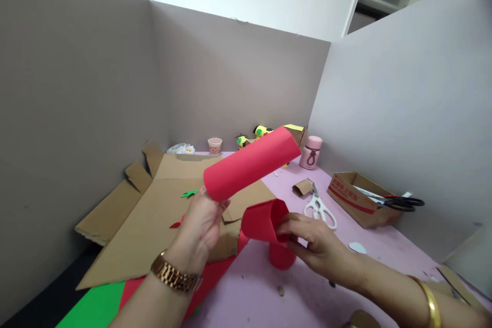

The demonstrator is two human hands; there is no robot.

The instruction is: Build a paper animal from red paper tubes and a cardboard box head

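My left hand (207, 218) is closed on the lower end of a long red paper tube (251, 164), which tilts up to the right. Lower down, my right hand (311, 241) grips the rim of a shorter, wider red paper tube (258, 221), with some fingers inside its opening. Just beneath that one, another red paper roll (282, 256) stands on the table, partly covered by the piece above and by my right hand. I cannot tell whether those two touch.
A flattened cardboard sheet (154, 225) lies left, over red and green paper (94, 307). White-handled scissors (319, 210) and a small cardboard piece (302, 187) lie right of centre. A cardboard box (351, 205) holds black-handled scissors. A pink bottle (310, 152) and paper cup (214, 146) stand behind.
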